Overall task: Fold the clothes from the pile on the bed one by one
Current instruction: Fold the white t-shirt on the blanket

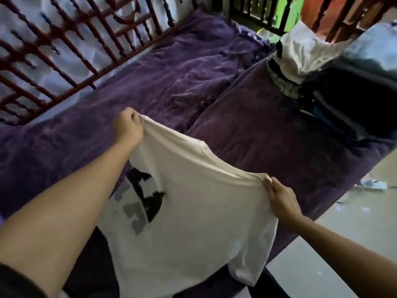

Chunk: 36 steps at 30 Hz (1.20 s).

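A white T-shirt (pixel 193 211) hangs spread out in the air over the near edge of the bed (pixel 193 72), held up by its top edge. The left hand (pixel 129 125) grips one corner of that edge in a closed fist, farther out over the bed. The right hand (pixel 281 198) pinches the other corner between thumb and fingers, nearer the person. The cloth sags between the two hands, and a short sleeve hangs at the lower right. A black and grey print (pixel 146 201) shows on the shirt's left side, partly hidden behind the left arm. A rumpled purple cover lies over the bed. At its far right sits the pile of clothes (pixel 343 100), mostly dark, with a white piece (pixel 305 48) on top. A red-brown wooden rail (pixel 64 50) runs along the bed's left side. Pale floor (pixel 343 244) shows to the right.
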Each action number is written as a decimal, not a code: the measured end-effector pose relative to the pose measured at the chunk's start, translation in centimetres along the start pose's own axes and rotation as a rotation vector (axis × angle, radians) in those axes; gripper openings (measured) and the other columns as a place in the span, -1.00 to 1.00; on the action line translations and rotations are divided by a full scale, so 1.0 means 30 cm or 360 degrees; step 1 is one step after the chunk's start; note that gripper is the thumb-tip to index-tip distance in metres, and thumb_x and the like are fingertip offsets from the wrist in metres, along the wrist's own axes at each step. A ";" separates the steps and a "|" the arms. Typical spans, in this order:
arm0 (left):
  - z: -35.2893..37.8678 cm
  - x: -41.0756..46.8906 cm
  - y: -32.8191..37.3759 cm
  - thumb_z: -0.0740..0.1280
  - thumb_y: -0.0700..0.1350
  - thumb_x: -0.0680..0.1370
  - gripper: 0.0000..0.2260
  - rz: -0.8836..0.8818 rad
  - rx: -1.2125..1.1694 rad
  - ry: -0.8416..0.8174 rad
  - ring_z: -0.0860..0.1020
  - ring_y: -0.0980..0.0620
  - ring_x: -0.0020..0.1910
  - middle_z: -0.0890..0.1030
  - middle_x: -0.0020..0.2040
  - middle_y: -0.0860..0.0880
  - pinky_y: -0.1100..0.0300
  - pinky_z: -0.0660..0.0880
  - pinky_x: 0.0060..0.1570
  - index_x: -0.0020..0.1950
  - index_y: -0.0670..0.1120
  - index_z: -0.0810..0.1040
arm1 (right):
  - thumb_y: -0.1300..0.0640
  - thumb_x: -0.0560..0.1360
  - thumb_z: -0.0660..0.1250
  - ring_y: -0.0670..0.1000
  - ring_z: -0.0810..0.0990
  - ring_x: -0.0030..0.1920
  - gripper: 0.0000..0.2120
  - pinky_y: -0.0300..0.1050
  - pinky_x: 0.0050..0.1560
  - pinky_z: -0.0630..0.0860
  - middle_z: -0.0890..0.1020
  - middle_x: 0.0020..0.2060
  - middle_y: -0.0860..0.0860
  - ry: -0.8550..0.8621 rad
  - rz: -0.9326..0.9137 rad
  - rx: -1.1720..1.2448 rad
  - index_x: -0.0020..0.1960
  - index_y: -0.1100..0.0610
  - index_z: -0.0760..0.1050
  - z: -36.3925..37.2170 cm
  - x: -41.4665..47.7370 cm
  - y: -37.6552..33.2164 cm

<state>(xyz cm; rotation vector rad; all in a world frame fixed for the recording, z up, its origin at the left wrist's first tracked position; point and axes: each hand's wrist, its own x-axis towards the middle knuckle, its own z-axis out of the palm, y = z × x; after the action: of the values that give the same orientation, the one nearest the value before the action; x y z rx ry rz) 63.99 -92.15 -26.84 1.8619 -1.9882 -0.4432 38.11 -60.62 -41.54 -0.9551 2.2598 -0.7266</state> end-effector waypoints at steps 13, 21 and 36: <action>0.470 0.071 0.068 0.30 -0.26 0.54 -0.80 -0.0140 -0.0252 -0.0418 0.56 -0.07 -0.03 0.60 0.08 -0.19 0.15 0.45 0.06 0.15 -0.19 0.58 | -0.06 0.56 0.16 0.27 0.48 0.18 -0.63 0.12 0.09 0.44 0.51 0.21 0.17 -0.0096 0.0464 -0.0641 0.34 0.01 0.37 -0.115 0.520 0.236; 0.355 -0.276 -0.577 0.34 -0.15 0.50 -0.86 -0.1131 -0.0011 -0.0612 0.58 -0.10 0.03 0.64 0.04 -0.08 0.12 0.49 0.02 0.03 -0.10 0.62 | 0.04 0.52 0.32 0.05 0.59 -0.15 -0.71 -0.15 -0.21 0.48 0.63 -0.15 -0.02 -0.0627 0.0157 -0.0282 0.22 0.07 0.52 0.319 0.600 -0.193; 0.599 -0.157 -0.944 0.42 -0.04 0.46 -0.87 -0.1102 -0.0400 0.0161 0.51 0.12 -0.33 0.61 -0.27 0.02 0.30 0.36 -0.26 -0.18 -0.10 0.63 | 0.11 0.46 0.21 0.24 0.56 -0.01 -0.75 0.03 -0.06 0.46 0.59 -0.03 0.14 -0.0149 -0.0301 -0.0795 0.07 0.03 0.59 0.649 0.933 -0.370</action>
<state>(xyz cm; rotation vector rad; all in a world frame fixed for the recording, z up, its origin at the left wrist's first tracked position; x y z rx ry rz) 80.50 -90.02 -56.34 2.3019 -1.1119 -0.7259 40.12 -93.51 -55.68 -1.4150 2.3324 -0.1778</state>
